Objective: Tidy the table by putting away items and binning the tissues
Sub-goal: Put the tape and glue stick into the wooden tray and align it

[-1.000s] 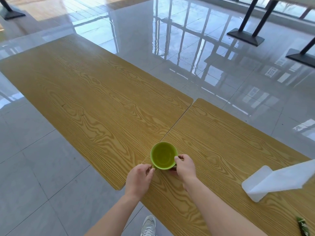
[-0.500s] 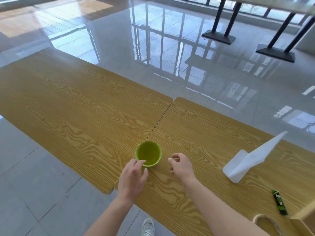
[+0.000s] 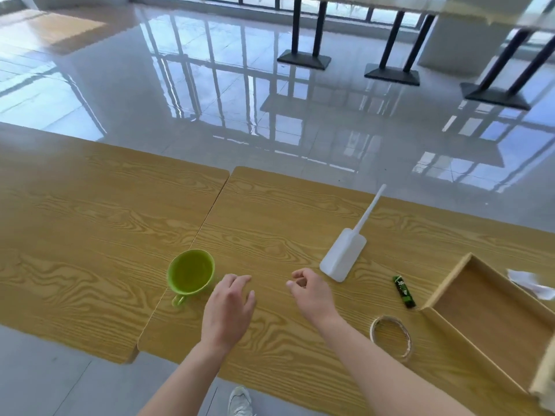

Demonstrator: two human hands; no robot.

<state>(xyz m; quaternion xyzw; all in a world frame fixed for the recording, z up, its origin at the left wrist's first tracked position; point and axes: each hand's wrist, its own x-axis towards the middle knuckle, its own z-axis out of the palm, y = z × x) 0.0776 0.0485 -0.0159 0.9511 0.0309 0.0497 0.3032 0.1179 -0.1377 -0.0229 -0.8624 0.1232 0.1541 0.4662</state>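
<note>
On the near edge of the table (image 3: 270,205), in the head view, both hands hover empty. The left hand (image 3: 229,310) hangs palm down just right of the green cup (image 3: 191,272), its fingers (image 3: 240,280) spread loosely and gripping nothing. The right hand (image 3: 312,292) sits further right, fingers half curled around air, also holding nothing.

A second ago both hands were closed around the cup; half a second ago they had let go but were still beside it. Now they have drawn clear, and the view has swung right. The cup stands upright near the seam between the two tabletops, its handle pointing toward the person, so it looks placed and finished with (whether that is its final spot, I cannot tell).

The swing brings the remaining work into sight. A white plastic scoop-like tool (image 3: 344,256) lies just beyond the right hand, its handle angled up and away. A small green packet (image 3: 404,291) lies further right, a roll of tape (image 3: 390,337) sits near the table's front edge, and an open wooden box (image 3: 492,322) fills the right side with nothing visible inside. A crumpled tissue (image 3: 531,283) shows past the box's far rim.

My judgement: the right hand is heading for the white tool, and the box is the likely destination. No bin is in view.
</note>
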